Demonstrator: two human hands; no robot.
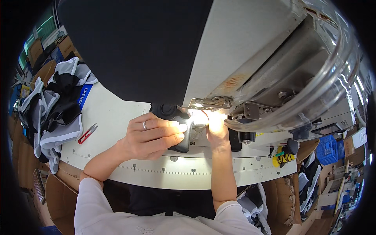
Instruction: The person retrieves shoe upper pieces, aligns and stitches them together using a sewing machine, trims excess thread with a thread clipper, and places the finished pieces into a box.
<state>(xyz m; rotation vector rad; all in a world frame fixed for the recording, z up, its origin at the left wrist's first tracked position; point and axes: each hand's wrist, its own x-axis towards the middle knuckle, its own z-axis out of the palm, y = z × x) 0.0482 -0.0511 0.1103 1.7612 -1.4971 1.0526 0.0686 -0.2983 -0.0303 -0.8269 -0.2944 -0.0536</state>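
We see a dark grey fabric piece (181, 135) under the left hand (150, 137), which wears a silver ring (145, 125). The sewing machine (250, 51) at 12 o'clock is off-white with grey metal parts, a rusty brown stain and a large black area on its left. The worktop (113, 117) is cream white with small grey marks along its edge. At 9 o'clock lie red thread snips (87, 133), and beyond them a pile of garments (55, 105) in grey, white and black with one blue strip. At 3 o'clock we see a blue crate (328, 149) and a yellow and black striped part (282, 158). Our sleeves (94, 211) are white. The cardboard boxes (282, 203) at 5 o'clock are brown.
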